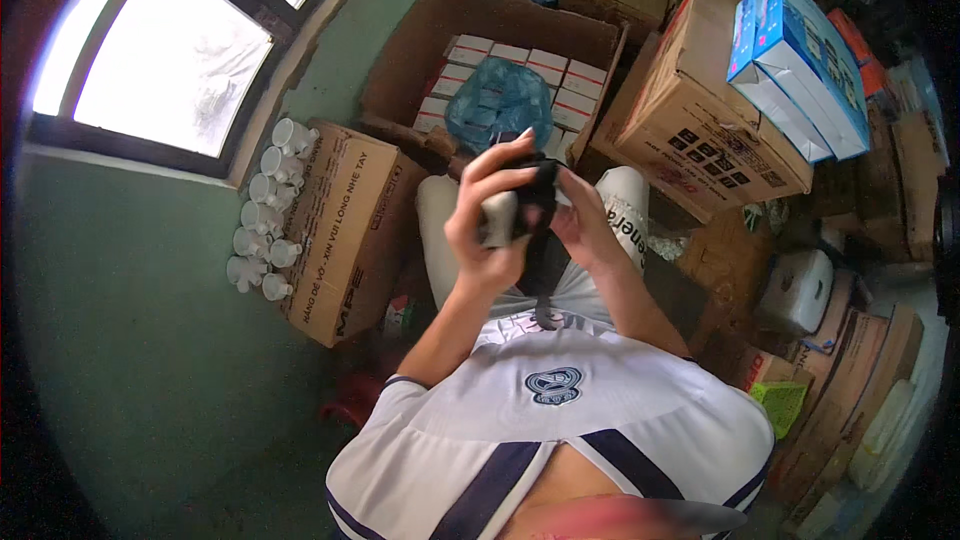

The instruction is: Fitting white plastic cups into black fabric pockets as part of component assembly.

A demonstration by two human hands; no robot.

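Here, black object [541, 180], strap [538, 265] pointing chestward, grip tight on object, left hand [484, 215] curled, right hand [582, 225] pinching

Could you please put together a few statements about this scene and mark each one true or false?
1. The left hand holds a dark object. True.
2. The white cups are on the person's right. False: the white cups are on the left, near the window.
3. A blue bag lies on small white boxes in an open carton. True.
4. The shirt is plain black. False: the shirt is white with dark stripes.
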